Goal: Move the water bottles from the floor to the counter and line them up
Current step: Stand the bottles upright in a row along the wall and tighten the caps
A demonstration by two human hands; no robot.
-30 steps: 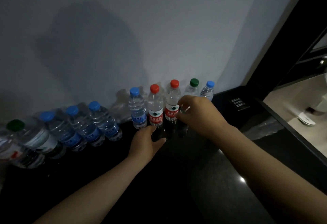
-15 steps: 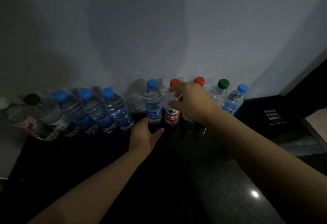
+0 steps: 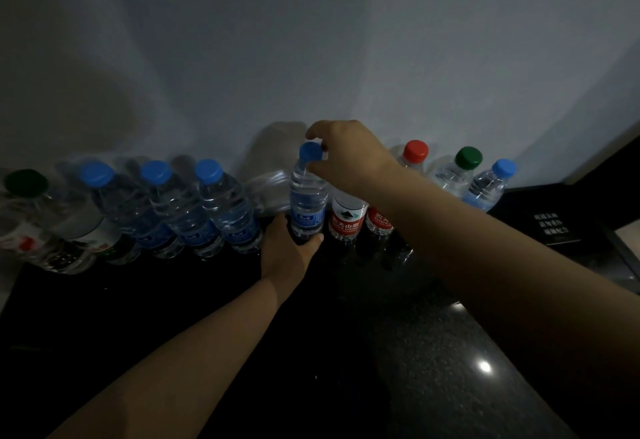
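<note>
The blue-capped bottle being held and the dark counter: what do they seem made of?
The blue-capped clear bottle looks like thin glossy plastic: ribbed, see-through walls. The dark counter is probably polished speckled stone: it mirrors a light spot.

1. Five blue-capped bottles along the back edge of the bench: three toward its left end, one near the middle, one at the right end.
2. Two green-capped bottles, one near each end of the back edge.
3. Two red-labelled bottles, side by side just right of the middle. Only one red cap shows; the other top is hidden.
4. One bottle with its top cut off by the frame, at the back left corner.
5. One piece of crumpled clear plastic wrap, against the back edge.
6. One black card with white print, near the right edge.
7. Two hands: left hand, right hand.
</note>
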